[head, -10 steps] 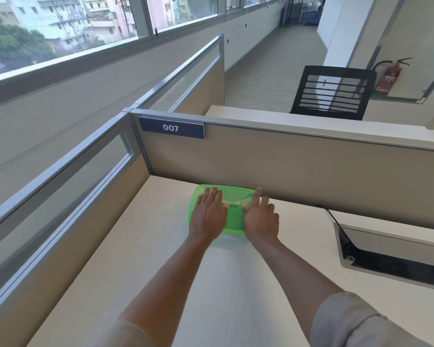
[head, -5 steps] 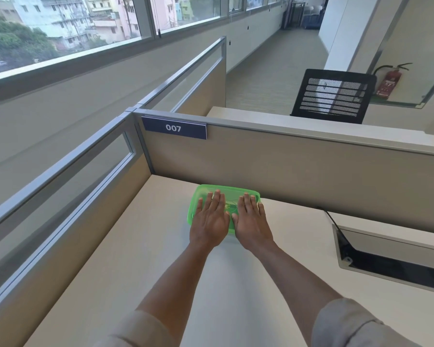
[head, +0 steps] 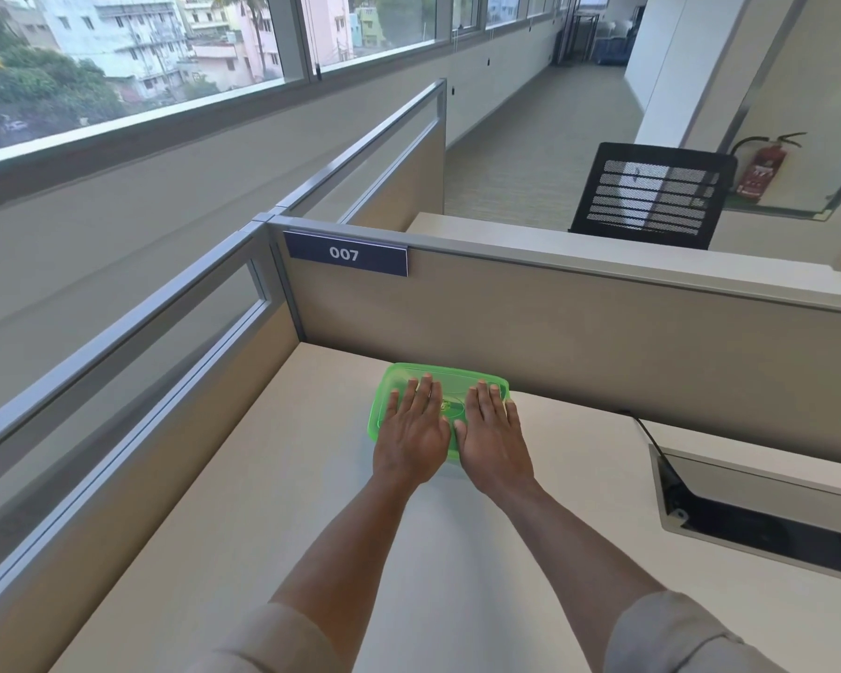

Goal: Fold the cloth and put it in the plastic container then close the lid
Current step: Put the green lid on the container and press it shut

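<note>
A green translucent plastic container (head: 450, 381) sits on the pale desk (head: 273, 502) close to the back partition, with its green lid on top. My left hand (head: 412, 437) lies flat, palm down, on the left half of the lid, fingers spread. Beside it, my right hand (head: 494, 442) rests flat on the right half in the same way. Both hands cover most of the lid. The cloth cannot be seen; the hands and the lid hide whatever is inside.
Beige partitions (head: 578, 342) wall the desk at the back and left, one bearing a "007" sign (head: 345, 254). A recessed cable tray (head: 758, 507) with a black cable is set in the desk at right. A black mesh chair (head: 651, 196) stands beyond.
My right hand has slid further onto the lid and flattened, fingers now pointing forward alongside the left hand. The container has stayed in place.
</note>
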